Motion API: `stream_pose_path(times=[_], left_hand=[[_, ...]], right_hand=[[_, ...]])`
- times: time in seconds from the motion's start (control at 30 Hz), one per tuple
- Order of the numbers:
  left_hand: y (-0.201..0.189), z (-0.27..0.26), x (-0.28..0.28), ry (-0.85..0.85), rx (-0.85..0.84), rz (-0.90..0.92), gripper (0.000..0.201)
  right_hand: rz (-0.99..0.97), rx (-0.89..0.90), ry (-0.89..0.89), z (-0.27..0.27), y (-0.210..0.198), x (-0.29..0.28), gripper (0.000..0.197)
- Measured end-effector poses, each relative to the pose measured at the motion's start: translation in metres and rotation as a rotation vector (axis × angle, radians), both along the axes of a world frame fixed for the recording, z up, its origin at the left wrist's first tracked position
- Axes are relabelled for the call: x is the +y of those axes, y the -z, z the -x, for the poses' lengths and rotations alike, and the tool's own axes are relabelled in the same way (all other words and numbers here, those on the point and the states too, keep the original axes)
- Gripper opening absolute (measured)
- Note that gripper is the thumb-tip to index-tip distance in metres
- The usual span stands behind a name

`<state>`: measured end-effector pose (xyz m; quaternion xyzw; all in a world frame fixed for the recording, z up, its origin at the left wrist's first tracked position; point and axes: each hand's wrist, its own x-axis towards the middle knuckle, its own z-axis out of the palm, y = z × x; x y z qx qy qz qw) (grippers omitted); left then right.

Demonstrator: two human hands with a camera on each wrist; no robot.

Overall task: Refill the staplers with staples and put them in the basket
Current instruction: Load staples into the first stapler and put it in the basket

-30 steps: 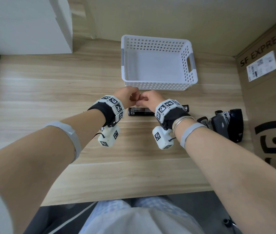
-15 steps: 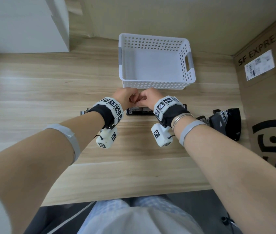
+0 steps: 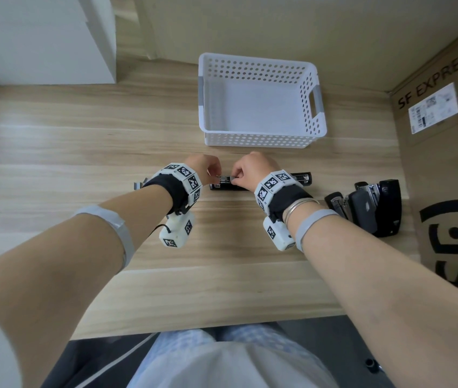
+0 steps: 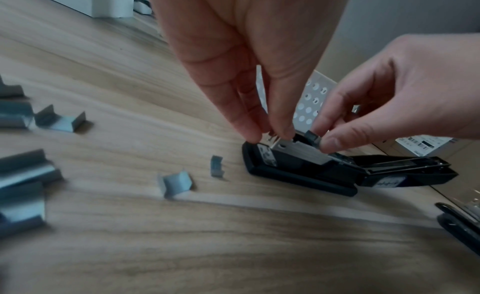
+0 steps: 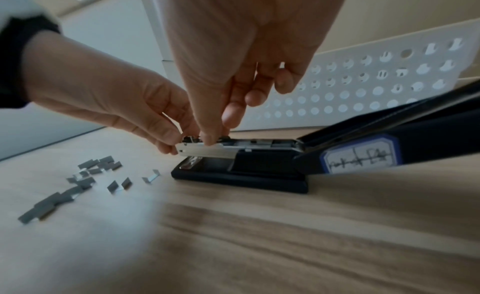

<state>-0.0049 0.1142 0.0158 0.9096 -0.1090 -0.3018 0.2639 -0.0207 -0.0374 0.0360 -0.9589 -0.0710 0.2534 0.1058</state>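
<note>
A black stapler (image 3: 226, 186) lies opened flat on the wooden table, its lid (image 5: 389, 144) folded back to the right and its metal magazine (image 4: 298, 154) facing up. My left hand (image 4: 270, 136) pinches the front end of the magazine. My right hand (image 4: 320, 137) pinches a short grey staple strip (image 4: 311, 136) at the top of the magazine, just right of the left fingers. Both hands (image 3: 216, 175) (image 3: 234, 177) hover close together over the stapler. The white perforated basket (image 3: 261, 135) stands empty just behind it.
Loose staple strips (image 5: 78, 183) lie scattered left of the stapler, two small pieces (image 4: 176, 181) close to its front. Further black staplers (image 3: 367, 208) lie at the right by a cardboard box (image 3: 446, 163). A white cabinet (image 3: 40, 37) stands at the back left.
The two hands, joined fingertip to fingertip above the stapler before, have parted a little and come down onto the magazine. The stapler has not moved.
</note>
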Motion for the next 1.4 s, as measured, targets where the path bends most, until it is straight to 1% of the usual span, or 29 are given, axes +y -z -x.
stream_pose_path(times=[0.13, 0.27, 0.33, 0.43, 0.5, 0.6, 0.7, 0.8, 0.93, 1.07, 1.13, 1.2, 1.27, 1.33, 1.4], left_hand=[[0.000, 0.000, 0.000, -0.007, 0.017, 0.004, 0.022], [-0.001, -0.001, 0.005, -0.001, 0.033, 0.004, 0.022], [0.000, -0.002, 0.012, 0.012, 0.040, -0.028, 0.019], [0.001, 0.001, 0.026, 0.049, 0.133, -0.096, 0.013], [-0.001, 0.005, 0.034, 0.079, 0.155, -0.138, 0.011], [0.002, 0.009, 0.040, 0.135, 0.141, -0.254, 0.029], [0.008, 0.013, 0.041, 0.139, 0.108, -0.282, 0.032], [0.012, 0.016, 0.041, 0.167, 0.098, -0.300, 0.029], [0.013, 0.016, 0.039, 0.146, 0.072, -0.264, 0.023], [0.005, 0.014, 0.032, 0.020, 0.043, -0.171, 0.026], [-0.001, 0.009, 0.028, 0.012, 0.041, -0.163, 0.026], [-0.007, 0.005, 0.022, 0.001, 0.072, -0.150, 0.027], [-0.010, 0.002, 0.014, -0.039, 0.146, -0.081, 0.022], [-0.013, 0.000, 0.006, -0.091, 0.213, -0.037, 0.017], [-0.012, -0.003, 0.001, -0.130, 0.248, 0.000, 0.023]], right_hand=[[0.028, 0.003, -0.013, -0.002, 0.006, 0.001, 0.014], [-0.011, 0.012, 0.040, -0.006, 0.010, 0.002, 0.020], [-0.021, -0.004, 0.036, -0.006, 0.013, 0.005, 0.018], [-0.004, -0.034, 0.017, -0.004, 0.017, 0.007, 0.017], [0.007, -0.040, 0.046, -0.005, 0.016, 0.005, 0.017], [0.046, -0.038, 0.048, -0.007, 0.011, -0.001, 0.019], [0.074, -0.051, 0.056, -0.007, 0.005, -0.003, 0.019], [0.051, -0.071, 0.096, -0.006, 0.003, -0.004, 0.016], [0.011, -0.080, 0.113, -0.001, 0.005, -0.003, 0.014], [-0.123, -0.070, 0.110, 0.001, 0.007, 0.004, 0.014], [-0.183, -0.061, 0.101, 0.000, 0.005, 0.009, 0.017], [-0.235, -0.052, 0.072, -0.001, 0.003, 0.016, 0.021], [-0.262, -0.043, 0.041, -0.004, -0.002, 0.020, 0.026], [-0.229, -0.039, 0.019, -0.006, -0.005, 0.023, 0.028], [-0.168, -0.041, -0.001, -0.007, -0.007, 0.024, 0.027]])
